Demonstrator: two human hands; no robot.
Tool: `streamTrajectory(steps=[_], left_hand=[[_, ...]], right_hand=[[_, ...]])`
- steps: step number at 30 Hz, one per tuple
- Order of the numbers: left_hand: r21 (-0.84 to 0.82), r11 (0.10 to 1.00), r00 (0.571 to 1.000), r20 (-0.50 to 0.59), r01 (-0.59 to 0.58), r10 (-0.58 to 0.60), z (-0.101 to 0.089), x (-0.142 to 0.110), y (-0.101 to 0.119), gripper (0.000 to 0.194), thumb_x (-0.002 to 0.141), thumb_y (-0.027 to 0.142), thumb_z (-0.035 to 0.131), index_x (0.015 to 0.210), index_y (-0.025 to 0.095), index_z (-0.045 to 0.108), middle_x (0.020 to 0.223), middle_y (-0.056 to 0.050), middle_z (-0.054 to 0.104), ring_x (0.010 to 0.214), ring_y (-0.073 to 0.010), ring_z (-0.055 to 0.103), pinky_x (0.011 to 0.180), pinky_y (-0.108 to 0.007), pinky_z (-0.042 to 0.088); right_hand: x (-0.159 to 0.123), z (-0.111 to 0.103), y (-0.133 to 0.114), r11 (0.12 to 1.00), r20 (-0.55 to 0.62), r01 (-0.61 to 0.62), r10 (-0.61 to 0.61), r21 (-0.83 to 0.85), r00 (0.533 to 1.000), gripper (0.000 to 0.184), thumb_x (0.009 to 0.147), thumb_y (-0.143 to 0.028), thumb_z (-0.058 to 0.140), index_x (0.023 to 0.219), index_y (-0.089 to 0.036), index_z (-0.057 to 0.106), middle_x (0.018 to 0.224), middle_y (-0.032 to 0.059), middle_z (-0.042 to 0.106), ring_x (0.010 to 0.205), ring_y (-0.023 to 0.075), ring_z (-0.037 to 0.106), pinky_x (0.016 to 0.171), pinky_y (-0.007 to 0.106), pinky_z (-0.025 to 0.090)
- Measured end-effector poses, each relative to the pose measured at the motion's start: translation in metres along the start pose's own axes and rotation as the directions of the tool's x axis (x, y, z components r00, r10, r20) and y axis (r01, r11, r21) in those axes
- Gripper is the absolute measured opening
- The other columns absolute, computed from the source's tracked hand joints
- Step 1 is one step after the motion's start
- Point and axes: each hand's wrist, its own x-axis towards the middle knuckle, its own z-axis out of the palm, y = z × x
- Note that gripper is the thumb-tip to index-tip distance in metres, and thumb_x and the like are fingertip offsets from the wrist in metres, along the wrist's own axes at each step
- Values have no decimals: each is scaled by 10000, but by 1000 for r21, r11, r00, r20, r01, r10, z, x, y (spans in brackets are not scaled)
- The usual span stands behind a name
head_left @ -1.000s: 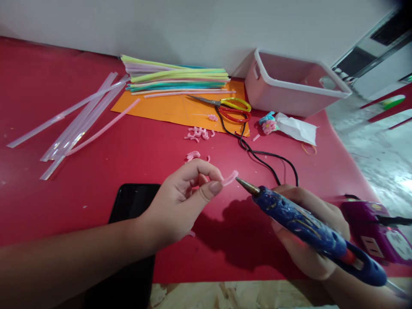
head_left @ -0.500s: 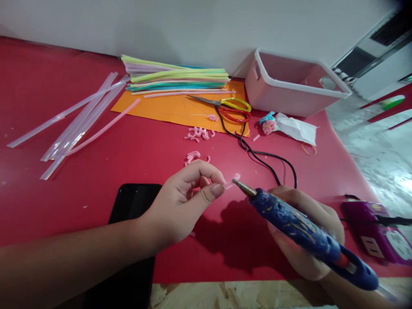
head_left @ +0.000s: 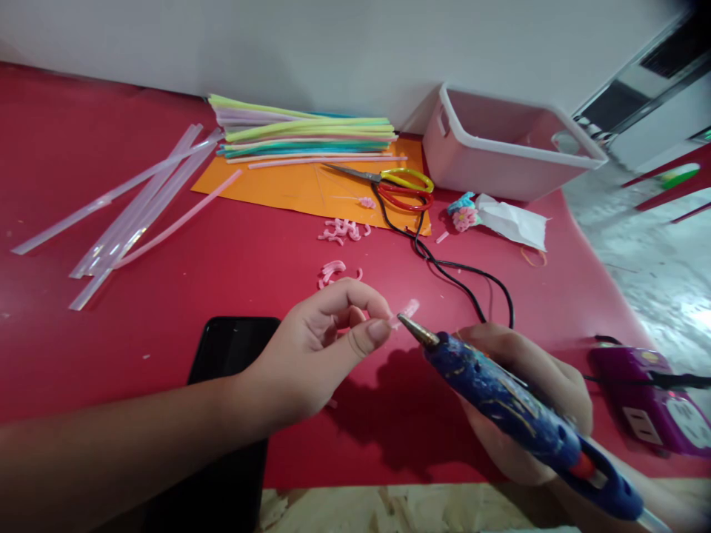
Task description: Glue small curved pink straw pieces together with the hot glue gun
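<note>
Between thumb and forefinger, my left hand point(head_left: 327, 344) pinches a short pink piece of pipe cleaner point(head_left: 409, 307), its free end pointing right and slightly blurred. My right hand point(head_left: 527, 400) is wrapped around a blue, glue-stained hot glue gun point(head_left: 511, 407). The metal nozzle is at the pink piece, close to my left fingertips; whether it touches cannot be made out. Beyond my left hand lie curved pink pipe cleaner pieces point(head_left: 332, 270) and a second small heap of pink pieces point(head_left: 343, 230). Below my left wrist is a black phone point(head_left: 233, 348), partly covered by the forearm.
Clear glue sticks point(head_left: 138, 196) lie at left. A bundle of coloured pipe cleaners point(head_left: 305, 137) and scissors point(head_left: 400, 185) rest on orange card point(head_left: 278, 189). A pink bin point(head_left: 489, 159), small pink flower point(head_left: 464, 218), black cord point(head_left: 461, 281) and purple power strip point(head_left: 649, 400) are at right.
The glue gun's nozzle has shifted slightly left and down along the pink piece, nearer my left fingertips. My left hand has moved a little to the right.
</note>
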Motion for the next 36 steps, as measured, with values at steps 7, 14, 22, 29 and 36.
streamTrajectory(steps=[7, 14, 22, 29, 36], left_hand=[[-33, 999, 999, -39, 7, -9, 1, 0, 1, 172, 911, 345, 734, 887, 211, 629, 715, 49, 524, 574, -63, 426, 534, -192, 341], [9, 998, 998, -40, 57, -57, 1, 0, 2, 200, 900, 371, 734, 896, 204, 625, 733, 40, 517, 579, -74, 408, 539, -212, 330], [12, 1000, 1000, 12, -21, 21, 0, 0, 6, 140, 947, 284, 686, 860, 193, 623, 759, 44, 510, 614, -70, 402, 560, -201, 340], [56, 998, 999, -12, 38, -38, 0, -1, 7, 172, 930, 350, 700, 894, 193, 640, 757, 34, 514, 622, -81, 413, 566, -208, 338], [124, 992, 999, -27, -35, 39, 2, 0, 10, 137, 927, 265, 675, 836, 185, 612, 748, 32, 510, 608, -80, 422, 558, -208, 362]], right_hand=[[-1, 3, 2, 998, -88, -62, 60, -25, 994, 145, 813, -113, 642, 884, -229, 590, 789, -6, 665, 619, 139, 624, 559, 257, 539], [-1, 0, 2, 995, -37, -32, 28, -90, 999, 181, 795, -94, 661, 875, -240, 590, 810, 1, 686, 635, 154, 658, 579, 271, 556], [-2, 0, 7, 993, -9, 46, -48, -113, 999, 159, 844, -102, 643, 916, -232, 590, 839, 2, 680, 686, 146, 662, 628, 249, 566], [-5, -3, 14, 986, 85, 149, -143, -73, 986, 184, 862, -82, 583, 993, -210, 603, 875, 46, 693, 747, 179, 685, 622, 266, 575], [0, -2, 4, 996, -92, 28, -36, -86, 995, 165, 794, -118, 691, 903, -219, 619, 832, 33, 688, 636, 165, 659, 548, 268, 536]])
